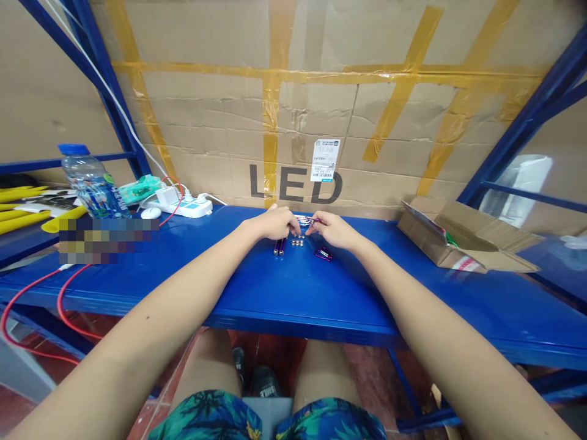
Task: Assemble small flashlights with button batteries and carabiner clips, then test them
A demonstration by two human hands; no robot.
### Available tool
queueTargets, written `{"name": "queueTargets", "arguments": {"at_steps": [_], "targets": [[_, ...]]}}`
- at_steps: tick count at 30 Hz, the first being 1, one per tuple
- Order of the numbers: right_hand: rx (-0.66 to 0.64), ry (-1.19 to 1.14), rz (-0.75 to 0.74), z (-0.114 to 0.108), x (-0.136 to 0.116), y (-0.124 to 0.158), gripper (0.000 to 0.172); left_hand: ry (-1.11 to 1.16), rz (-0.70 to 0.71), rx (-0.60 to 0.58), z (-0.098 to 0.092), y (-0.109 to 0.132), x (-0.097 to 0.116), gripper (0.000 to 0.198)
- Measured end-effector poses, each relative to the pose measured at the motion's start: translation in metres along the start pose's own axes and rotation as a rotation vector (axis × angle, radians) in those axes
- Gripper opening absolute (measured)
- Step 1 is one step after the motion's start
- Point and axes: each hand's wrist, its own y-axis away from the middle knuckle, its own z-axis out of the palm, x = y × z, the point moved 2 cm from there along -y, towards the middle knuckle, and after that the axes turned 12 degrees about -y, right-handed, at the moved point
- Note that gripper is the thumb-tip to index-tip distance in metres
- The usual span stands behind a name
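My left hand reaches to the far part of the blue table, its fingers curled and pointing down beside small shiny metal pieces set in short rows. Across from it, my right hand is closed with thumb and fingers drawn together; what it pinches is too small to name. Shiny silver-and-purple rod-like pieces show between the two hands, close to the right fingertips. Below my left hand lie dark purple metal tubes, side by side. A purple carabiner-like piece rests below my right hand.
An open cardboard box stands at the right. A water bottle, a white power strip and yellow tubes sit at the left. A red cable hangs over the table edge. Large cardboard backs the table.
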Motion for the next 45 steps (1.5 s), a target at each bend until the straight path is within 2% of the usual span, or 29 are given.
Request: {"name": "queueTargets", "arguments": {"at_steps": [4,17,32,45], "targets": [[-0.047,-0.054,-0.001,0.005,0.003,0.001,0.013,-0.043,-0.003,-0.014,0.000,0.000,0.002,0.053],[-0.048,-0.093,-0.007,0.005,0.004,-0.001,0.012,-0.060,0.015,0.010,-0.007,0.001,0.007,0.049],[-0.067,-0.130,0.005,0.008,0.003,-0.001,0.013,-0.081,0.018,-0.121,-0.014,0.004,0.015,0.047],[-0.075,-0.126,-0.009,0.007,0.009,-0.003,0.013,-0.079,-0.002,-0.131,-0.014,0.003,0.015,0.045]]}}
